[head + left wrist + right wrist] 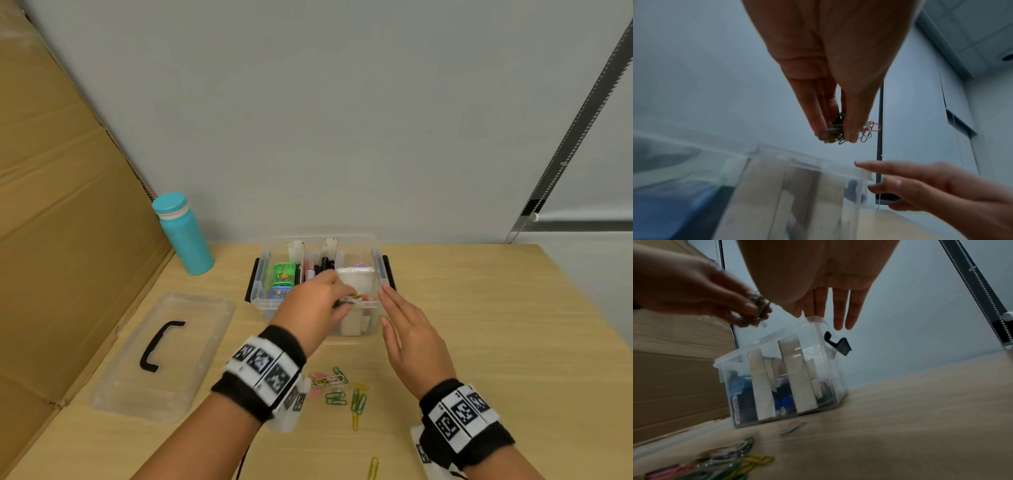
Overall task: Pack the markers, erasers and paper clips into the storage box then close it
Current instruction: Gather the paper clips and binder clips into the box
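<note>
The clear storage box (262, 298) stands open at the table's middle, split by white dividers. Green and blue erasers (284, 274) lie in its left compartment, markers (320, 265) in the middle one. My left hand (317, 305) hovers over the box's front right part and pinches a bunch of coloured paper clips (840, 131) between thumb and fingers. My right hand (407, 329) is flat with straight fingers, its fingertips (840, 321) at the box's front right corner (813, 319). More loose paper clips (342, 390) lie on the table in front of the box.
The clear lid (164, 356) with a black handle lies left of the box. A teal bottle (185, 234) stands at the back left by a cardboard sheet (61, 205). One yellow clip (373, 467) lies near the table's front edge. Black latches (838, 345) hang on the box's sides.
</note>
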Available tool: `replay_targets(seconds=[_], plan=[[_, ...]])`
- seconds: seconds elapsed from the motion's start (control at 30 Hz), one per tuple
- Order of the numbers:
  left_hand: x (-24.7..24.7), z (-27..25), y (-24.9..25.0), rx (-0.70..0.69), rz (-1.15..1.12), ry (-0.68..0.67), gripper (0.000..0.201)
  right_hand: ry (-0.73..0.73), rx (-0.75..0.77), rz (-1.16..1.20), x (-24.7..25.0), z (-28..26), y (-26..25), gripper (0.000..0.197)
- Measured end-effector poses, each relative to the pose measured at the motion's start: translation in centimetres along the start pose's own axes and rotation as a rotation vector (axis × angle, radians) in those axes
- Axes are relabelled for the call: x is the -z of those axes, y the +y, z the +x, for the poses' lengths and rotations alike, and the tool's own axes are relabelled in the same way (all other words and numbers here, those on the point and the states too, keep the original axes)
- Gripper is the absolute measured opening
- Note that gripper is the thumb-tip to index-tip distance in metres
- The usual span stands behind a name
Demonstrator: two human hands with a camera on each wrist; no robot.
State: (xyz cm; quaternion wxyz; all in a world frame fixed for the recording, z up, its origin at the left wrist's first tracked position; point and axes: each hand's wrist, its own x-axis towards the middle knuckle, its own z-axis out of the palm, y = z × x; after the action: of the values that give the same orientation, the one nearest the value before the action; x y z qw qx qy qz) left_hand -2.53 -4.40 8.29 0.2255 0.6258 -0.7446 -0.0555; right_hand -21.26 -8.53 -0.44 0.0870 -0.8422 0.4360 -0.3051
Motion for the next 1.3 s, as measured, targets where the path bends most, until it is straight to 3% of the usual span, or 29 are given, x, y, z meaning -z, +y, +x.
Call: replay_targets(seconds=[0.1, 0.23, 0.33, 0.43, 0.53, 0.7, 0.8, 0.83, 0.9, 0.97, 1.03, 1.13, 1.3], plan=[[-0.5, 3.7, 0.7, -0.004, 0.117, -0.028, 0.027, 0.024, 0.004, 0.016, -0.4, -0.1, 0.0, 0.050], [-2.1, 6.7, 0.4, 0.020, 0.288, -0.245, 0.026, 0.041, 0.016, 0.010, -0.6, -0.2, 0.0, 0.050], [-2.5, 7.7, 0.0, 0.035, 0.265, -0.389, 0.027, 0.048, 0.021, 0.011, -0.6, -0.1, 0.2, 0.050], [-1.8, 7.8, 0.0, 0.041, 0.187, -0.429, 0.038, 0.051, 0.017, 0.015, -0.6, -0.2, 0.1, 0.049], [-0.8, 6.6, -0.2, 0.015, 0.087, -0.344, 0.038, 0.033, 0.012, 0.021, -0.5, -0.3, 0.1, 0.050], [0.9, 1.6, -1.0, -0.021, -0.055, -0.021, 0.026, 0.036, 0.024, 0.000, -0.2, -0.6, -0.1, 0.053], [0.6, -2.6, -2.2, 0.044, -0.073, -0.036, 0.021, 0.112, -0.040, 0.031, 0.3, -1.7, -1.3, 0.043], [0.0, -3.9, -2.8, 0.086, -0.060, -0.082, 0.021, 0.082, -0.053, 0.041, 0.4, -2.1, -1.8, 0.038], [-1.5, -6.3, -4.3, 0.185, -0.020, -0.197, 0.026, -0.142, -0.117, 0.065, 0.3, -2.9, -2.5, 0.037], [-3.2, -8.1, -5.6, 0.289, 0.007, -0.336, 0.038, -0.470, -0.254, 0.060, -0.4, -3.6, -2.9, 0.049], [-4.8, -9.2, -6.4, 0.365, 0.003, -0.448, 0.051, -0.685, -0.360, 0.025, -1.4, -4.1, -3.2, 0.064], [-6.3, -9.6, -6.7, 0.406, 0.021, -0.494, 0.054, -0.725, -0.398, -0.020, -2.6, -4.2, -4.2, 0.065], [-7.1, -8.8, -6.3, 0.412, -0.074, -0.433, 0.022, -0.685, -0.339, -0.027, -3.4, -3.4, -5.5, 0.034]])
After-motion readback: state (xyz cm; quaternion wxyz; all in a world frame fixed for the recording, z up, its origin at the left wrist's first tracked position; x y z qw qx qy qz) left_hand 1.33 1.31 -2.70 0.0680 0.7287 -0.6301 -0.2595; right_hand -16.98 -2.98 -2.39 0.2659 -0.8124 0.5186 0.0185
